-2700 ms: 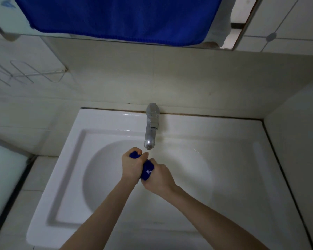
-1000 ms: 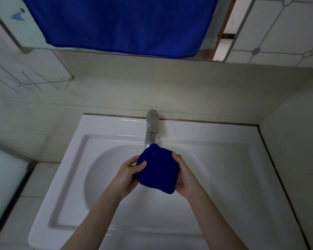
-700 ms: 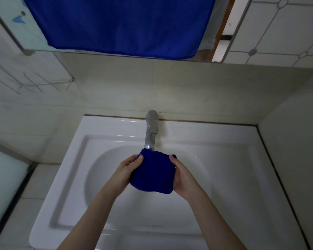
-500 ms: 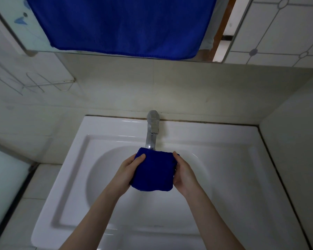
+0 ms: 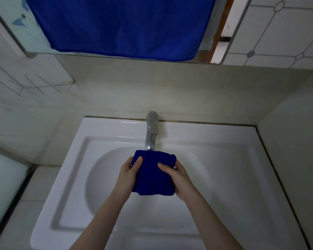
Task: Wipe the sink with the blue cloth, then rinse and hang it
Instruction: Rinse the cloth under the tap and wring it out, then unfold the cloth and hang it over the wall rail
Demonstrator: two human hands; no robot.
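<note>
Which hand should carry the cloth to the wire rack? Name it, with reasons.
Left, probably. The left hand grips the blue cloth on its left edge, and the wire rack sits on the wall to that side; the right hand would have to cross over.

Deep blue folded cloth (image 5: 153, 175); larger blue towel (image 5: 123, 26) far above; white sink (image 5: 224, 177); silver tap (image 5: 151, 130); cream wall tiles (image 5: 134, 87), grey-lined diamond pattern far right.
</note>
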